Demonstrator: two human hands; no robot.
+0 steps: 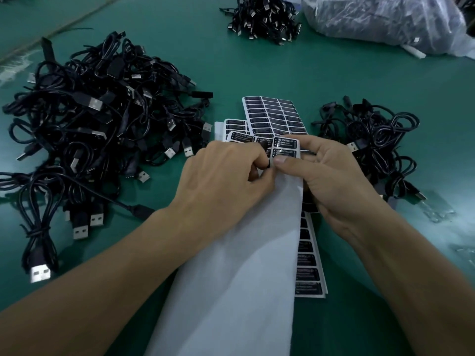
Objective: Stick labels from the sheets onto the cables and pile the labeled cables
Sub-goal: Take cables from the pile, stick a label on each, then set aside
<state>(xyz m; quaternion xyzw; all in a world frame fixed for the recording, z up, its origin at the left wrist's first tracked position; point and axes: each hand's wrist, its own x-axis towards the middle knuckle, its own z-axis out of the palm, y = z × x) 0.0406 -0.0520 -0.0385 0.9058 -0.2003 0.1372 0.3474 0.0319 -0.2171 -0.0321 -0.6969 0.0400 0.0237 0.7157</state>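
Both hands meet over a label sheet (239,265) whose white, mostly bare backing hangs toward me. My left hand (221,181) pinches at a black label on the sheet's upper edge, fingertips against my right thumb. My right hand (331,181) grips the sheet's top, where a few black "LED CONTROLLER" labels (285,147) remain. More label sheets (272,116) lie flat on the green table beyond my hands, and another (308,263) lies under the held sheet. A large heap of black USB cables (90,129) is at left, a smaller pile (372,140) at right.
A further bundle of black cables (264,19) sits at the far centre of the green table (282,68). A clear plastic bag of cables (390,21) lies at the far right. Scraps of clear plastic (437,211) lie near the right edge.
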